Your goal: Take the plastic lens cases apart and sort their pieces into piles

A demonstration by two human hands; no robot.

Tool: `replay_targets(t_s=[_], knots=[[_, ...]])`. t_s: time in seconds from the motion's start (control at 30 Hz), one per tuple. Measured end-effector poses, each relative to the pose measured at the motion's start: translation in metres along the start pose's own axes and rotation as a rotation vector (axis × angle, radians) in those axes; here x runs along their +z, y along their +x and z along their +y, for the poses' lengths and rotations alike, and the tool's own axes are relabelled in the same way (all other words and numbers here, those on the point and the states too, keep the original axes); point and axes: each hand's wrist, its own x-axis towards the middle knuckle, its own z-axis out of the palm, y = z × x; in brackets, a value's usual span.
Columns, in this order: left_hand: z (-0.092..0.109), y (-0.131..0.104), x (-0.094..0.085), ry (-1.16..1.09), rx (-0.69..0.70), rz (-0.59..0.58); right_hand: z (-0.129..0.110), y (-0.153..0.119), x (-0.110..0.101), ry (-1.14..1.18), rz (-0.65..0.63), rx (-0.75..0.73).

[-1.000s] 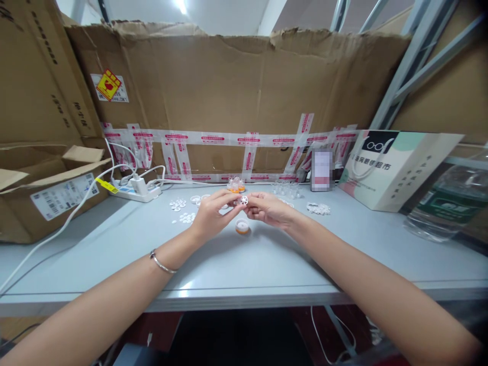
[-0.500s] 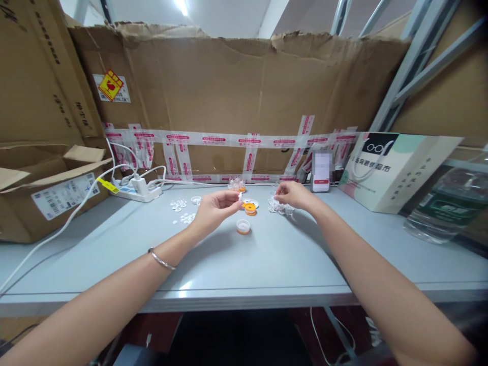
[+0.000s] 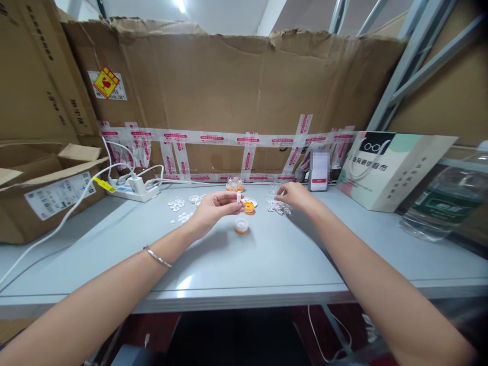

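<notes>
Pinched between the thumb and fingers of my left hand (image 3: 219,208) is a small white plastic piece (image 3: 239,196). My right hand (image 3: 293,195) has its fingertips closed at a pile of small clear plastic parts (image 3: 279,206); whether it grips one is hidden. Just right of my left fingertips lies an orange round part (image 3: 249,207). Nearer to me stands a clear round cup with an orange base (image 3: 241,226). Behind my left hand sits a cluster of clear pieces on orange (image 3: 234,184). Small white discs (image 3: 184,218) and white pieces (image 3: 176,204) lie to the left.
A power strip (image 3: 131,190) with white cables stands at the left beside an open carton (image 3: 49,188). A phone (image 3: 319,172) leans at the back right, near a printed box (image 3: 392,170) and a large water bottle (image 3: 444,203). Tall cardboard (image 3: 229,86) walls the back.
The view has shifted slightly. The white piece in my left hand looks turned more upright. My right hand stays at the pile of clear parts.
</notes>
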Motion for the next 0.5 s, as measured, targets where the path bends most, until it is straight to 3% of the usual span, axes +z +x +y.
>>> replay_targets(t_s=[0.07, 0.13, 0.2, 0.27, 0.37, 0.5], knots=[[0.001, 0.000, 0.001, 0.024, 0.005, -0.002, -0.012, -0.009, -0.005, 0.128, 0.074, -0.066], [0.002, -0.001, 0.002, 0.054, 0.013, -0.011, -0.031, -0.022, -0.009, 0.431, 0.074, -0.230], [0.003, -0.002, 0.003, 0.063, 0.019, -0.016, -0.052, -0.038, -0.010, 0.780, -0.073, -0.421], [0.003, -0.004, 0.005, 0.053, 0.017, -0.023, -0.069, -0.050, -0.008, 0.966, -0.177, -0.555], [0.003, -0.005, 0.007, 0.050, -0.003, -0.046, -0.079, -0.057, -0.007, 1.000, -0.188, -0.586], [0.001, -0.005, 0.008, 0.148, -0.031, -0.016, -0.061, -0.045, -0.020, 0.854, -0.084, -0.457]])
